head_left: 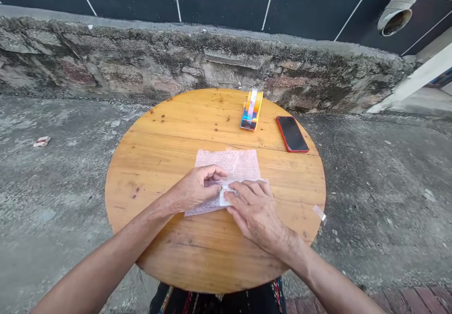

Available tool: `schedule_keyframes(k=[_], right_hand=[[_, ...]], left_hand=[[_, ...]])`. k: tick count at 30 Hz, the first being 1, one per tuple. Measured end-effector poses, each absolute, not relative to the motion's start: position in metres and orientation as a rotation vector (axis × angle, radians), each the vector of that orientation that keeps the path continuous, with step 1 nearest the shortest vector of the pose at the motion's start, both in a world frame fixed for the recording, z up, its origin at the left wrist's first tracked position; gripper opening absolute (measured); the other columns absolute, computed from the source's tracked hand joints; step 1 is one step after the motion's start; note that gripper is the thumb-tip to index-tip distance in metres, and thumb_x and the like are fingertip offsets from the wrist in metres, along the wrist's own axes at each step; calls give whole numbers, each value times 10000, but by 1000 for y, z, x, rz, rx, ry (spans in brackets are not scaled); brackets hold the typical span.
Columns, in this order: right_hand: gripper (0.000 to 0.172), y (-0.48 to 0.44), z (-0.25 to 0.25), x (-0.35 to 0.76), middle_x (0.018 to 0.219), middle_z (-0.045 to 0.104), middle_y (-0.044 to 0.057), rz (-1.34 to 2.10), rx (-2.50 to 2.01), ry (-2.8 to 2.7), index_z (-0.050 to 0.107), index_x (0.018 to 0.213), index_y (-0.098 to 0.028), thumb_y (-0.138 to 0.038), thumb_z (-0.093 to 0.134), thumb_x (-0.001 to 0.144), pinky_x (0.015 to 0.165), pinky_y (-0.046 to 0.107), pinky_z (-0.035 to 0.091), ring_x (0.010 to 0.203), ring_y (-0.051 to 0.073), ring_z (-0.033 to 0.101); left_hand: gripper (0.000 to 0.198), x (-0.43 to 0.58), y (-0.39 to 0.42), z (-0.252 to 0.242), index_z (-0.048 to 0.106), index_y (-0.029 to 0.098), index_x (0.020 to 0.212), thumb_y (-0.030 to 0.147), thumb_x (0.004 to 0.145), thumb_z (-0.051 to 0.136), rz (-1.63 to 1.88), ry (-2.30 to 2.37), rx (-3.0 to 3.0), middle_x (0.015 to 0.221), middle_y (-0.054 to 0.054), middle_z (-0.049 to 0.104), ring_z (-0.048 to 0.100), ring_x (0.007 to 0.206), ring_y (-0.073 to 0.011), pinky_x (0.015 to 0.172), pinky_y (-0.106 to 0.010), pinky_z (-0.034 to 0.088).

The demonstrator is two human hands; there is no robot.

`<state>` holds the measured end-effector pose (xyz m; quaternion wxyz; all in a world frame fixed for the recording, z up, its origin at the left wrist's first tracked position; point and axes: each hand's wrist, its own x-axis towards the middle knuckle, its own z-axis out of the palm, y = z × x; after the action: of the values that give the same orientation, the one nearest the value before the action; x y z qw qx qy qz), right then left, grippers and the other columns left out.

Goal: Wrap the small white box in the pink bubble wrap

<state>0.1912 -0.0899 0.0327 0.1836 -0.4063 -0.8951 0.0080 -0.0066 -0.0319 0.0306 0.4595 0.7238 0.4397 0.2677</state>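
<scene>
A pinkish, translucent sheet of bubble wrap [229,161] lies on the round wooden table in front of me. On its near part is a small white flat item [223,196], mostly covered by my fingers, so its kind does not show. My left hand [197,187] rests over the wrap's left side, thumb tip by the white item's edge and curved fingers apart from the thumb. From the right, my right hand [254,208] lies over the item, its bent fingers pressing it against the wrap.
Beyond the wrap, a yellow tape dispenser [252,110] stands on the wooden table [158,163]. To its right lies a phone in a red case [292,134]. A short strip of clear tape [319,212] hangs at the table's right edge. A low stone wall [123,64] runs behind.
</scene>
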Motion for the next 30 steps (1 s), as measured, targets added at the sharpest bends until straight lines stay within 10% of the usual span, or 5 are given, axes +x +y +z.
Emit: schedule_keyframes(k=[8, 17, 30], right_hand=[[242, -91, 28, 194, 1218, 615, 67, 67, -1145, -2492, 587, 1138, -201, -203, 494, 915, 924, 452, 343, 1082, 255, 498], [328, -88, 38, 208, 1262, 596, 50, 276, -1095, -2463, 575, 1162, -203, -134, 532, 844, 1023, 443, 310, 1146, 228, 494], [234, -18, 23, 255, 976, 681, 81, 254, -1727, -2128, 626, 1068, -170, -245, 471, 909, 776, 293, 421, 896, 205, 618]], left_hand=[[243, 3, -76, 44, 628, 171, 1029, 83, 827, 527, 994, 1329, 2520, 1093, -84, 643, 529, 1123, -260, 972, -451, 432], [436, 26, -116, 13, 454, 52, 1288, 34, 856, 506, 1008, 1293, 2632, 1149, -153, 583, 523, 1075, -243, 934, -380, 478], [332, 23, -109, 11, 600, 110, 1126, 5, 820, 521, 894, 1285, 2684, 1144, -103, 594, 500, 1033, -238, 909, -380, 469]])
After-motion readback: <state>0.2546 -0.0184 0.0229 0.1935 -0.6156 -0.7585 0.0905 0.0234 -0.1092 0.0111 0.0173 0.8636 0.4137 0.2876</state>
